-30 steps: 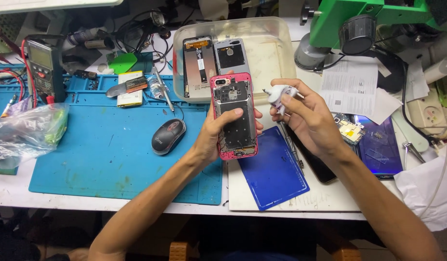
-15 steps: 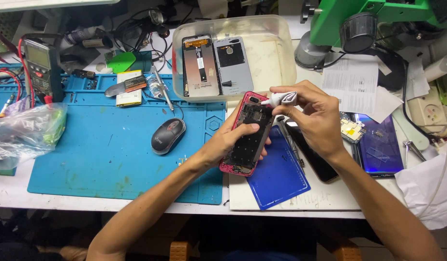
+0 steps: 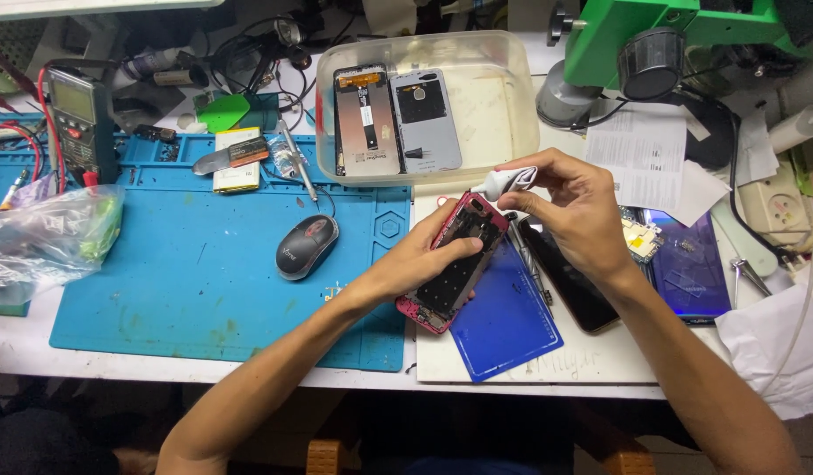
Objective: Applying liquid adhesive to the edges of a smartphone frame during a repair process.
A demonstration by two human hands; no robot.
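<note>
1. Centre frame: left hand (image 3: 415, 264) holds the opened pink-framed phone (image 3: 455, 264), tilted, over the counter (image 3: 547, 374) edge.
2. Right hand (image 3: 578, 211) pinches a small white tube (image 3: 507, 181), grip narrow, nozzle at the phone's top edge.
3. Judgement: keep the frame steady, squeeze lightly, feed a thin bead.
4. Count: one blue back cover (image 3: 505, 321), one mouse (image 3: 306, 246).
5. Upper centre: one clear tray (image 3: 503, 97), two phone parts (image 3: 397, 119) inside.

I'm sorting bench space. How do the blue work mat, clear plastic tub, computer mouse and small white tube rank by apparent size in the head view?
1. blue work mat
2. clear plastic tub
3. computer mouse
4. small white tube
</note>
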